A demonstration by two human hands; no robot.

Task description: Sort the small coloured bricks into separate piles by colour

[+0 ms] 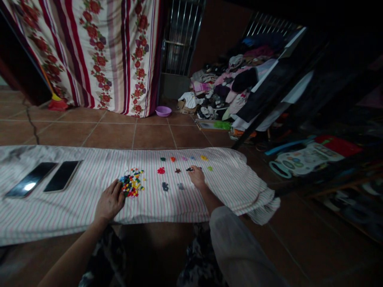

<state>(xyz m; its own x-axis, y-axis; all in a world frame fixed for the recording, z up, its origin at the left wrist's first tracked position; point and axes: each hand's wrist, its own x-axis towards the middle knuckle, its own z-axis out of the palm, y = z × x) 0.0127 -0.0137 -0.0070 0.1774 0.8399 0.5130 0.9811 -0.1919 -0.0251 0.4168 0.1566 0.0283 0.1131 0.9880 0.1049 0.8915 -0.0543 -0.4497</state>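
Observation:
A heap of small mixed-colour pieces (133, 184), too small to tell their kind, lies on a striped cloth (86, 207). My left hand (110, 200) rests palm down at the heap's left edge, fingers stretched out and touching it. To the right, my right hand (197, 177) has its fingertips drawn together over a small black group (189, 169); whatever they pinch is hidden. Around it lie single-colour groups: red (160, 170), brown (177, 171), dark grey (165, 186), light grey (180, 186), lime green (210, 168), yellow (204, 158), orange (172, 159) and dark green (162, 159).
Two phones (61, 176) lie on the cloth at the left. Beyond it, on the tiled floor (116, 129), are a purple basin (163, 111), a red broom (58, 103) and a large clothes pile (221, 87). A flowered curtain (113, 56) hangs behind.

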